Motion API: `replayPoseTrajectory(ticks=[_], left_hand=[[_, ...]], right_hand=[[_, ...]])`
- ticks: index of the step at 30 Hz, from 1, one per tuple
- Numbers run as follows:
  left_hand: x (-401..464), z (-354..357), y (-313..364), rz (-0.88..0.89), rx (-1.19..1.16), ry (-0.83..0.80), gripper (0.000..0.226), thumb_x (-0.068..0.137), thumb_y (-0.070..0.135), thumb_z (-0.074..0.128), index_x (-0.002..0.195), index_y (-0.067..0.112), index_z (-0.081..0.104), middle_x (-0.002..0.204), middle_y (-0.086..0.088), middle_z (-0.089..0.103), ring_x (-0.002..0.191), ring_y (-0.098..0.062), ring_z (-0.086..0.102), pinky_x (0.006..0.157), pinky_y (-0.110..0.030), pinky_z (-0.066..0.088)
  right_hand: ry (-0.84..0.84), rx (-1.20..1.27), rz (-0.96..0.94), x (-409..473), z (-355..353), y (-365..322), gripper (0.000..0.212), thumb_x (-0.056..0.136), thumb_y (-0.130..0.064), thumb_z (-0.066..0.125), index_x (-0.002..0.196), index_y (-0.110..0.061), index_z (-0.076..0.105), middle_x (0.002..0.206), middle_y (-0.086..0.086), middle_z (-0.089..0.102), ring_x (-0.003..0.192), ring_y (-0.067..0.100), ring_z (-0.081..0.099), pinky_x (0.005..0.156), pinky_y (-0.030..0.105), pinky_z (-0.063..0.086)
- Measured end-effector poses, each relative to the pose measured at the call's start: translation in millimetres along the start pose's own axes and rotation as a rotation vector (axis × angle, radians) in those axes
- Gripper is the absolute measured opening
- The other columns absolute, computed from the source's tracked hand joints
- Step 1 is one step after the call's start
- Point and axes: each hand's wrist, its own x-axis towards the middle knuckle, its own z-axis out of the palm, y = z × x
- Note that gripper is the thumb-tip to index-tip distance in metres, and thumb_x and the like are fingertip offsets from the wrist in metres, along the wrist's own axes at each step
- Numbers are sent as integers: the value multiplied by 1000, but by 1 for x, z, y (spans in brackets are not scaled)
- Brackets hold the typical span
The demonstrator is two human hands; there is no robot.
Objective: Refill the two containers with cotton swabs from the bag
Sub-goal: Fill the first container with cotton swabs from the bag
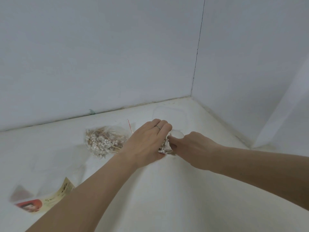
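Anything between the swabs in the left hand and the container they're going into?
Nothing visible. The left hand holds a bunch of swabs right at the clear container, which the right hand grips. The bag lies off to the left, out of the way. The container's opening is hidden behind the hands.

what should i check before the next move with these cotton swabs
1. Left hand grips a bundle of white-tipped cotton swabs: ok.
2. Right hand steadies the small clear plastic container: cannot tell, its fingers are hidden.
3. Container mouth free to take the bundle: cannot tell, hands cover it.
4. Clear plastic bag of swabs has stock left: ok.
5. Second clear container: cannot tell; only a faint clear plastic outline shows behind the hands.
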Motion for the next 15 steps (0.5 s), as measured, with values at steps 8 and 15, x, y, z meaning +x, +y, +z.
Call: replayPoseTrajectory(ticks=[8, 15], left_hand=[[1, 2, 0, -17, -14, -10, 58, 67, 35, 81, 110, 17, 46, 109, 5, 56, 103, -20, 53, 81, -30, 43], [0, 1, 1, -12, -12, 4, 57, 66, 34, 80, 109, 17, 45, 107, 3, 56, 101, -22, 53, 81, -31, 44]], right_hand=[[-2, -55, -11, 7, 3, 2, 43, 91, -9, 56, 132, -17, 46, 135, 5, 42, 50, 17, 30, 47, 32, 17], [-7, -33, -2, 4, -1, 2, 38, 89, -7, 56, 127, -12, 50, 133, 8, 39, 50, 19, 30, 53, 35, 26]])
